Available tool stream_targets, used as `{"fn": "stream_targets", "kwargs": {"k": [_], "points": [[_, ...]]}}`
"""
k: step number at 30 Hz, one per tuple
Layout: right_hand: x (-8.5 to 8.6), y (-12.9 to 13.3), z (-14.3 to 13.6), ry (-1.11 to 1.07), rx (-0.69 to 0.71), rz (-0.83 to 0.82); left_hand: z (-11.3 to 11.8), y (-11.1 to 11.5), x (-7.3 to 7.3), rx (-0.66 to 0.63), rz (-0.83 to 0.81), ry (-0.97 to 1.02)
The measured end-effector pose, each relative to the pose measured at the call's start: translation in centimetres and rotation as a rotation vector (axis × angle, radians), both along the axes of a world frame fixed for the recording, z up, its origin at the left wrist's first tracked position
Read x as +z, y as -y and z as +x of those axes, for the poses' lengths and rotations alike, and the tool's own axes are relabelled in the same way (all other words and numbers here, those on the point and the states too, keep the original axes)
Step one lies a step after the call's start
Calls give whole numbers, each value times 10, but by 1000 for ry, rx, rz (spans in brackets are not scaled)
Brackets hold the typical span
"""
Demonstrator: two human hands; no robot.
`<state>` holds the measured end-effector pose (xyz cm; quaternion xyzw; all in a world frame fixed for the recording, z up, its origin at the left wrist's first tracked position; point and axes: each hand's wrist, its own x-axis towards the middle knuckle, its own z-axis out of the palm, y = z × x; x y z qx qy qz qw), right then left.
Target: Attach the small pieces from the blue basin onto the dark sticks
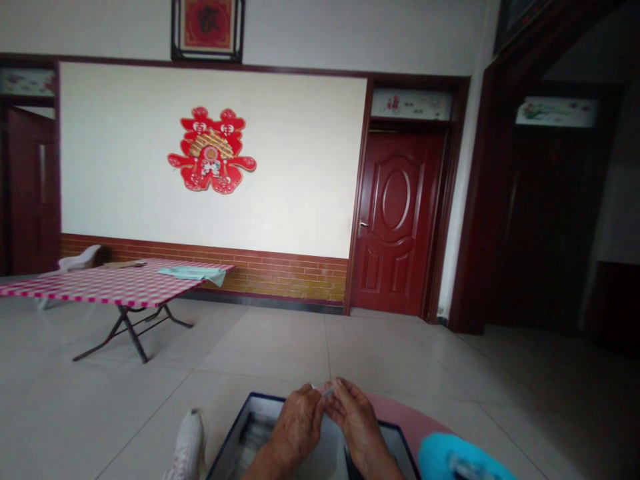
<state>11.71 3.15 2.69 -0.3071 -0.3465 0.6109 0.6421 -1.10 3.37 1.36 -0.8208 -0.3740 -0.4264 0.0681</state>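
Observation:
Both hands meet above an open box [320, 458] with white inner walls and a dark blue rim. My left hand [299, 421] has its fingers closed, back of the hand upward. Beside it, my right hand [354, 415] pinches a small pale piece [329, 392] between thumb and fingers. That piece sits between the fingertips of the two hands and is too small to name. Dark and grey items lie in the box's left part, partly hidden by my left arm.
A pink surface [405, 419] lies under the box's right side, with a bright blue item [457, 459] at its edge. A white shoe [189, 440] is left of the box. Further off stands a folding table [107, 285] with a checked cover.

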Motion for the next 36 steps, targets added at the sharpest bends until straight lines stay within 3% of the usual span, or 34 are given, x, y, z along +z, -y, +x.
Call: {"fn": "stream_targets", "kwargs": {"k": [11,18,22,30,36], "points": [[-4,0,-1,-11,-22,-15,0,7,7,129,-97,-138],[-4,0,-3,66,-54,49,1,3,-3,5,-40,42],[-4,-4,4,199,-90,77,0,3,0,-64,-84,69],[-4,-5,8,546,-222,256,-5,6,10,-65,-142,45],[-1,-3,11,576,-378,202,-10,1,3,-47,-100,96]]}}
